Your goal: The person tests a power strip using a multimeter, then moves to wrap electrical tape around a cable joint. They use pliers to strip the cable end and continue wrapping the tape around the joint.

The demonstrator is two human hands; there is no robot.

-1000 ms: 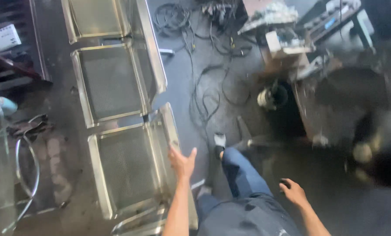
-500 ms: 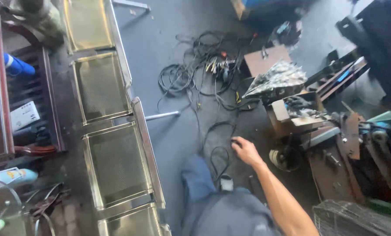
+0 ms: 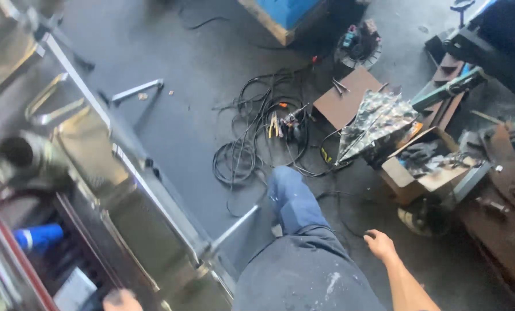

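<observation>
Workshop floor [image 3: 177, 132] strewn with black cables [image 3: 257, 144]. Right hand [image 3: 379, 245] hangs empty, loosely curled, in mid-stride; left hand [image 3: 120, 300] near metal bench [image 3: 148, 219], grip indiscernible.

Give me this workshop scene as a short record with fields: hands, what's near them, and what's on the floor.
right hand: empty, fingers curled, hanging beside the leg in blue trousers
left hand: only partly in view at the bottom edge, at the metal bench; grip cannot be told
floor: tangle of black cables ahead of the leg
right side: open cardboard box with clutter, brown board beyond it
left side: blue object in a dark rack
</observation>
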